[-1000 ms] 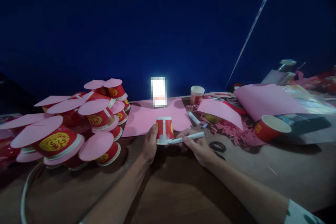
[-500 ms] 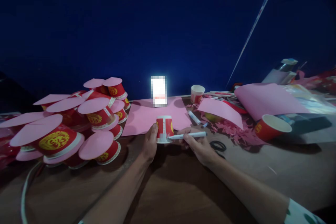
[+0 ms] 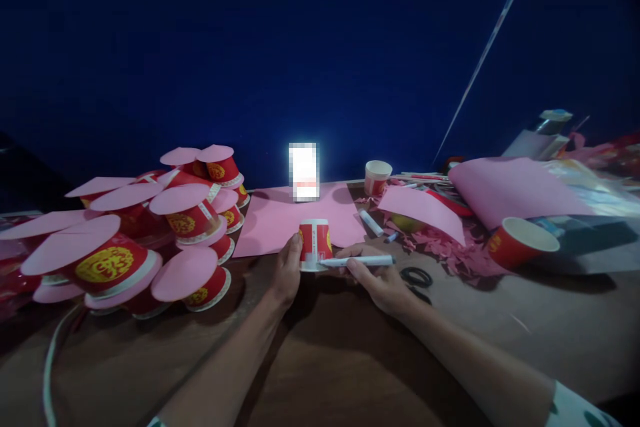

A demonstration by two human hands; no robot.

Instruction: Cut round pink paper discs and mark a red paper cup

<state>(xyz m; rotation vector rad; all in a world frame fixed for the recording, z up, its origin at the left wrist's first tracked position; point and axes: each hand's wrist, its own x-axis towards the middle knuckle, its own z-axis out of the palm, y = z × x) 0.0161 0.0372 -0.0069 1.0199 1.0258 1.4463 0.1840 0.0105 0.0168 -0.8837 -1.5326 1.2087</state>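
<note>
An upside-down red and white paper cup (image 3: 315,243) stands near the middle of the view. My left hand (image 3: 287,272) grips its left side, thumb against the wall. In my right hand (image 3: 376,278) is a white marker (image 3: 363,261), lying nearly level, its tip at the lower right of the cup near the rim. Behind the cup lies a pink paper sheet (image 3: 270,221). A white marker body (image 3: 371,223) and a small cap (image 3: 391,237) rest to the right of that sheet.
Several red cups topped with pink paper discs (image 3: 185,273) are piled at the left. A bright phone (image 3: 304,172) stands at the back. Rightward are an open cup (image 3: 523,243), pink scraps (image 3: 465,255), curved pink paper (image 3: 515,187), black scissor handles (image 3: 417,276) and another cup (image 3: 377,178).
The whole view has shifted very slightly. Both hands keep their holds, and the cup and marker stay almost where they were.
</note>
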